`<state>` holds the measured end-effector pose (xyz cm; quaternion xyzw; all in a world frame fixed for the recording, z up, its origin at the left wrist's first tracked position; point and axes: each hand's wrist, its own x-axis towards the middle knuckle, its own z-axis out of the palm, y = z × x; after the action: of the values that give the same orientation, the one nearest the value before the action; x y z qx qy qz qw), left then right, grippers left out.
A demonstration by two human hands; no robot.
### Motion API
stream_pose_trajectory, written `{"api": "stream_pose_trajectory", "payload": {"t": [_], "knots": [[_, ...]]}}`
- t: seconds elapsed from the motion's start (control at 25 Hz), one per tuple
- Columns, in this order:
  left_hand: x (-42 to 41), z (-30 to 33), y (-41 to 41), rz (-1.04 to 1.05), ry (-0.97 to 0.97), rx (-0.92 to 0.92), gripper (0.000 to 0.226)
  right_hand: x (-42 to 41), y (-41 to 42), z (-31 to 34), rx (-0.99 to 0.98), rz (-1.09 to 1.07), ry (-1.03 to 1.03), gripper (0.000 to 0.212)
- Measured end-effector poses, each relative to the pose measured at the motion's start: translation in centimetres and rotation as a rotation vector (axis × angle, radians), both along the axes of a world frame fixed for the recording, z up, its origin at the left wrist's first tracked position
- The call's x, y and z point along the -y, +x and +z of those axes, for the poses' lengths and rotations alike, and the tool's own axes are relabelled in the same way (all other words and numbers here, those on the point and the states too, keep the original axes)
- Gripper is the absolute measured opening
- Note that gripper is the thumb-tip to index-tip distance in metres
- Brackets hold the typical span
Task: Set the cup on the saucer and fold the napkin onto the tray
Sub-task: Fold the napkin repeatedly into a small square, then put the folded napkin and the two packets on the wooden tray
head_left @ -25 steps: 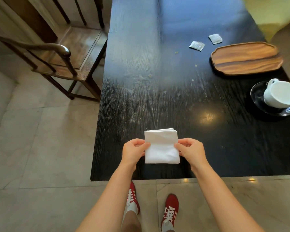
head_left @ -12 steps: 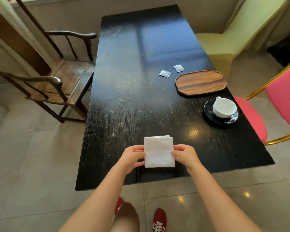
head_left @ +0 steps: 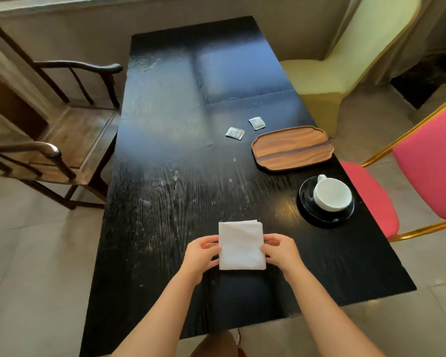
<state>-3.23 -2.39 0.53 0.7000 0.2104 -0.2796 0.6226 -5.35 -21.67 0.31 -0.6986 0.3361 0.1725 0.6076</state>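
Note:
A white napkin (head_left: 241, 244), folded into a small rectangle, lies on the black table (head_left: 180, 191) near its front edge. My left hand (head_left: 200, 255) grips its left side and my right hand (head_left: 281, 251) grips its right side. A white cup (head_left: 332, 195) stands upright on a black saucer (head_left: 309, 207) at the table's right edge. Beyond it lies an empty wooden tray (head_left: 292, 148), apart from the napkin.
Two small sachets (head_left: 234, 132) (head_left: 257, 123) lie left of the tray. A dark wooden armchair (head_left: 62, 140) stands left of the table. A pale covered chair (head_left: 345, 60) and a pink chair with a gold frame (head_left: 428, 161) stand on the right.
The view has pulled back and tilted up, so the whole table and the right-hand chairs show. Both hands still hold the folded napkin in the same spot.

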Motion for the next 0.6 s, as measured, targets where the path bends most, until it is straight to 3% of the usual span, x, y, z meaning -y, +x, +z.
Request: {"api": "stream_pose_trajectory", "payload": {"t": [0.28,0.6], "knots": [[2.9,-1.7,5.4,0.031,0.077,-0.027,0.024,2.5,5.4,-1.9,-0.075,0.025,-0.059,0.028],[7.8,-1.3,11.3,0.074,0.083,0.047,0.022,7.7,12.2,-1.9,0.007,0.119,-0.058,0.028]]}}
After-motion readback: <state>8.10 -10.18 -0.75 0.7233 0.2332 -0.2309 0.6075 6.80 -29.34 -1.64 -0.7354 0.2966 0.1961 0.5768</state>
